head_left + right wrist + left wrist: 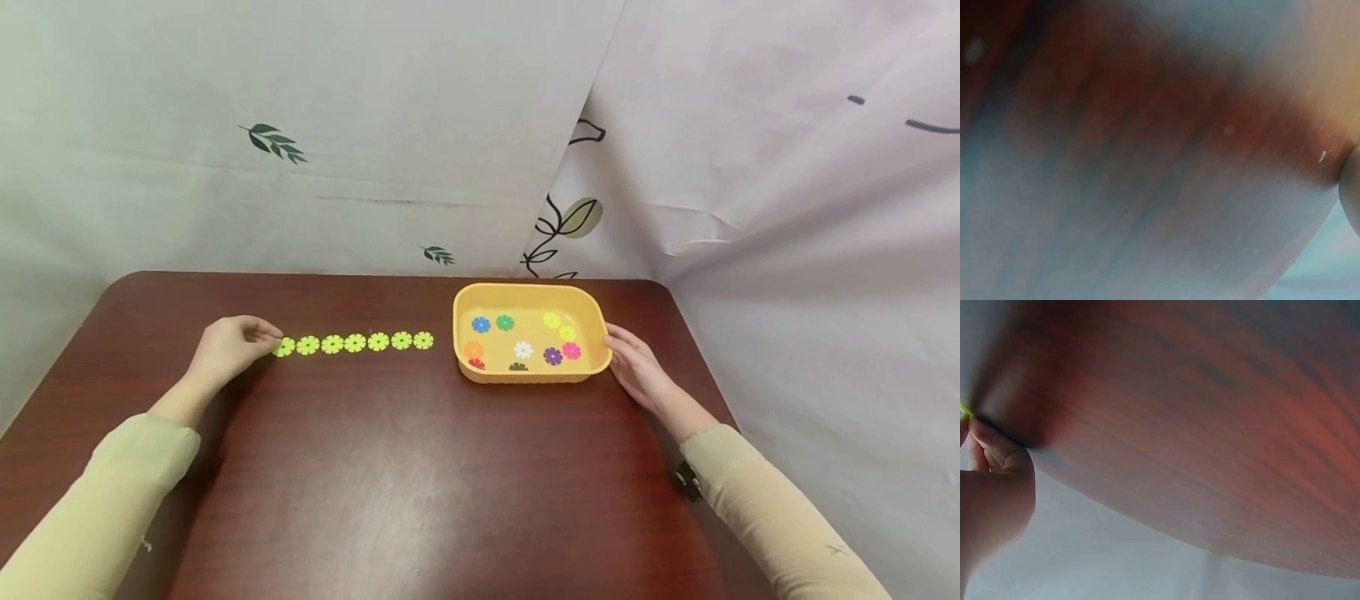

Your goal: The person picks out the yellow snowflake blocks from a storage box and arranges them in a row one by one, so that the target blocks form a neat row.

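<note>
In the head view, several yellow-green notched flower discs [355, 342] lie in a straight row across the left half of the table. My left hand [234, 346] is at the row's left end, its thumb and fingertips pinching the leftmost disc [285, 347]. A sliver of that disc [965, 409] shows at the fingertips in the left wrist view. On the right stands a yellow plastic basket [525, 377] with loose flower discs of several colours inside. My right hand [637, 365] touches the basket's right side with fairly straight fingers; in the right wrist view only a bit of it appears.
The dark reddish-brown table [450, 475] has rounded far corners. White cloth [360, 167] with leaf prints hangs behind it and along the right side. A small black object [688, 482] shows beside the right sleeve.
</note>
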The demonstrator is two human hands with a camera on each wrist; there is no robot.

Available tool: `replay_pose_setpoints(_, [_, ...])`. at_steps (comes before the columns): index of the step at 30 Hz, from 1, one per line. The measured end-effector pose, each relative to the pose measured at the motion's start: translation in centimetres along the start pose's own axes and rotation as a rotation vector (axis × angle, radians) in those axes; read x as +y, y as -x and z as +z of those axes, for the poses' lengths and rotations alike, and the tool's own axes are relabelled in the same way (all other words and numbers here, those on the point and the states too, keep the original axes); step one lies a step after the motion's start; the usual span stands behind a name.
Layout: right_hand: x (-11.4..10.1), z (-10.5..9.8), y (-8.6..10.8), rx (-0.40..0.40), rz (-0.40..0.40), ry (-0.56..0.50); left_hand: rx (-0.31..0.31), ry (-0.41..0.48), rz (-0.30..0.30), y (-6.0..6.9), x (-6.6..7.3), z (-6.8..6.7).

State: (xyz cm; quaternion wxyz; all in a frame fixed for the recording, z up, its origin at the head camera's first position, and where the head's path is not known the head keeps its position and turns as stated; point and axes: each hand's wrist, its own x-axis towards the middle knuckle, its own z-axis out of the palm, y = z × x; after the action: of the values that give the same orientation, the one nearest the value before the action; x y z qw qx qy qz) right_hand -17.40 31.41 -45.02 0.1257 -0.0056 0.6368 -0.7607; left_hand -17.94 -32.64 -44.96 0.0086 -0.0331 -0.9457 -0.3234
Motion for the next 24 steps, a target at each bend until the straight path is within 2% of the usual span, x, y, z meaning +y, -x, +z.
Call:
replay_pose_setpoints(11, [0.13, -0.11, -0.02, 0.003, -0.005, -0.014, -0.014, -0.007, -0.004, -0.19, -0.10, -0.06])
replay_pose_setpoints(24, [0.13, -0.11, -0.05, -0.005, -0.016, -0.026, -0.019, 0.015, -0.012, -0.46, 0.23, -0.79])
